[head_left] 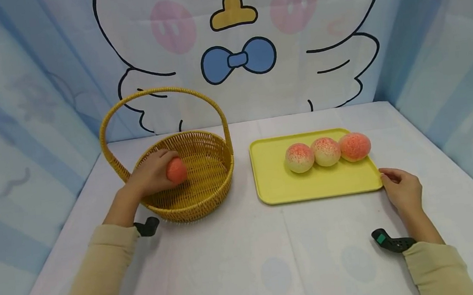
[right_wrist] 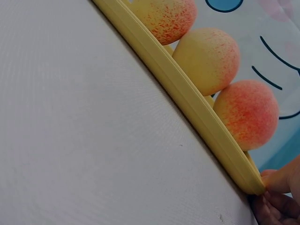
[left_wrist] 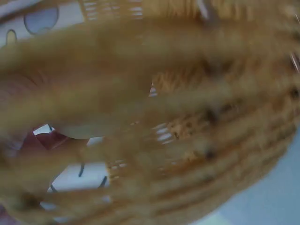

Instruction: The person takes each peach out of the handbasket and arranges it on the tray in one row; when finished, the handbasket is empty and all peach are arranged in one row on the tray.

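My left hand (head_left: 152, 173) reaches over the near-left rim of the wicker basket (head_left: 191, 213) and holds a red peach (head_left: 177, 170) inside it. In the left wrist view the woven basket wall (left_wrist: 211, 154) fills most of the picture, blurred, and hides much of the hand. My right hand (head_left: 403, 190) pinches the near right corner of the yellow tray (head_left: 284, 190) between thumb and fingers. On the tray three peaches stand in a row: a left one (head_left: 300, 158), a middle one (head_left: 326, 151) and a redder right one (head_left: 355, 146).
The basket's tall arched handle (head_left: 161, 90) rises over its bowl. A white cloth covers the table (head_left: 248, 261). Behind it hangs a curtain (head_left: 256, 92) with a cartoon figure, and blue curtains (head_left: 449, 72) stand along the sides.
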`<state>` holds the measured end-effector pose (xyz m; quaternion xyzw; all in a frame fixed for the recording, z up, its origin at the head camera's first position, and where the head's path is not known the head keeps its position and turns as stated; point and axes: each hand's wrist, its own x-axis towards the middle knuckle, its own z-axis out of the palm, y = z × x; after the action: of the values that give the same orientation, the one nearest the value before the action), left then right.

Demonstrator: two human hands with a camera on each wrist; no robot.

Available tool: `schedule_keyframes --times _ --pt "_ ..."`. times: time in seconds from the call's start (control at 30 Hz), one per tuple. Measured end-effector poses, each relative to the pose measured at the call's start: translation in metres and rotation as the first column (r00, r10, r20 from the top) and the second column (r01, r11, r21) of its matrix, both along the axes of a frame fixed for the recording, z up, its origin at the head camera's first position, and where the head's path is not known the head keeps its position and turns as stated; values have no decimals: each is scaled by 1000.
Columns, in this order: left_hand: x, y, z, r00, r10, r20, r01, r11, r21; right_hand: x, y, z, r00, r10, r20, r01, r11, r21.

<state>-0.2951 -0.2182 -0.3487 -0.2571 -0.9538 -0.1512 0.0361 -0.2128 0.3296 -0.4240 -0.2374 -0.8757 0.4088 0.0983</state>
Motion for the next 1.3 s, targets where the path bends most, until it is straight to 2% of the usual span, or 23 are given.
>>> schedule_keyframes --times 0.13,0.3,0.5,0.63,0.8,1.13,1.23,1.3 --pt "6 8 4 1000 1 8 -2 997 73 -1 1 -1 1000 -4 -6 4 1000 1" --pt "11 14 4 1000 5 -5 -4 993 120 0 0 0 1000 -6 -12 6 1000 9" --pt "19 26 4 998 -17 -59 29 979 204 1 -1 0 1000 -5 -11 5 1000 19" --pt "22 37 3 992 -38 -120 71 957 281 1 -1 0 1000 -5 -11 6 1000 21" --pt "26 52 4 981 -75 -182 139 919 369 0 0 0 1000 -7 -11 7 1000 12" --pt "36 84 11 952 -159 -260 257 877 406 0 0 -2 1000 -1 -23 1 1000 22" --pt "40 98 10 943 -188 -274 295 853 431 1 1 -1 999 0 -34 1 1000 25" --pt "41 108 9 936 -217 -277 327 829 454 1 1 0 999 2 -37 -1 1000 24"
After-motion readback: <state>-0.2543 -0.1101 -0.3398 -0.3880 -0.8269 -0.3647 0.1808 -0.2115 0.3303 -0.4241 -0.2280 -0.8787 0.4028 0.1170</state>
